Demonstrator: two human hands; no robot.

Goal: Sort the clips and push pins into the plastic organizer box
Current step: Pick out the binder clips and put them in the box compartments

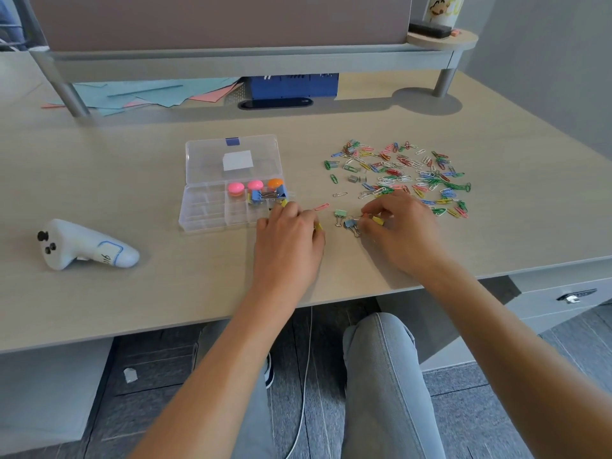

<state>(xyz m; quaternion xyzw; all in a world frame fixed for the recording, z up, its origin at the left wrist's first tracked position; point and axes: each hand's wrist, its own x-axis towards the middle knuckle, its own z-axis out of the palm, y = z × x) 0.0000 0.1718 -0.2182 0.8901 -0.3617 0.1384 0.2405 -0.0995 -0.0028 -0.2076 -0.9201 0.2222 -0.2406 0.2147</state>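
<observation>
Just below the centre of the frame the left hand [288,236] lies knuckles-up at the lower right corner of the clear plastic organizer box [212,212], its fingers curled around small yellow binder clips [284,203], one showing at the fingertips and another yellow edge at the right side of the hand; how many it holds cannot be told. To its right the right hand [402,231] reaches in with fingers bent close together, pinching a yellow binder clip [378,220], and something small and orange shows at the fingertips, too small to name. Just left of that hand lie two loose binder clips on the pale wooden desk [132,167]: a green binder clip [340,213] and a blue binder clip [351,224]. The box stands open, lid tilted back, with two pink round-headed push pins [235,187] and one orange round-headed push pin [275,183] in its upper compartments, and a cluster of blue binder clips [265,194] beneath them, the count unclear. In the right middle of the frame spreads a heap of coloured paper clips [407,173], far too many and too tangled to count. A single pink paper clip [321,207] lies between the hands. At the left lies a white handheld controller [84,246].
</observation>
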